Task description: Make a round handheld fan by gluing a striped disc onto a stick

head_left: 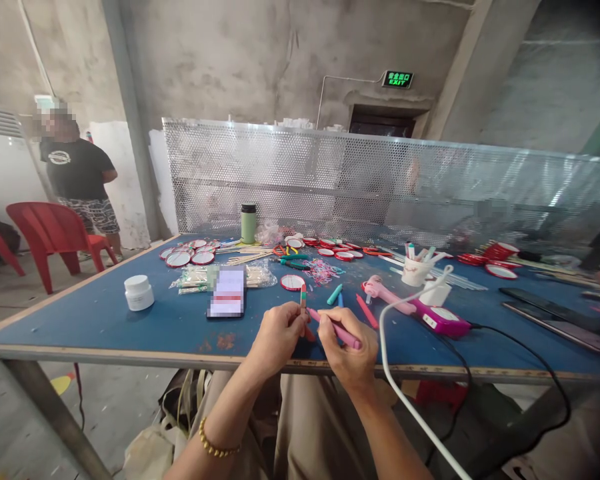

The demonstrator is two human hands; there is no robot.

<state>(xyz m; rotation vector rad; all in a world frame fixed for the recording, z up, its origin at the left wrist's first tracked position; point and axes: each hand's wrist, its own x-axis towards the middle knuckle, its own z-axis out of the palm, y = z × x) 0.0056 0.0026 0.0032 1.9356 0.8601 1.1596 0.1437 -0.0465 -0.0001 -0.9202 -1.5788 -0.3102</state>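
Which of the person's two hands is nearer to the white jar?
Left. The left hand is right of the white jar; the right hand is farther right, beyond the left.

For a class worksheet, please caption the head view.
At a blue table, left hand holds a color-banded stick, right hand a pink pen.

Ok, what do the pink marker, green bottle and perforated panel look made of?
Pink marker: probably smooth plastic, evenly coloured. Green bottle: soft, satin-looking sheen; coated metal or plastic, can't tell. Perforated panel: likely bare metal, given its silvery glare.
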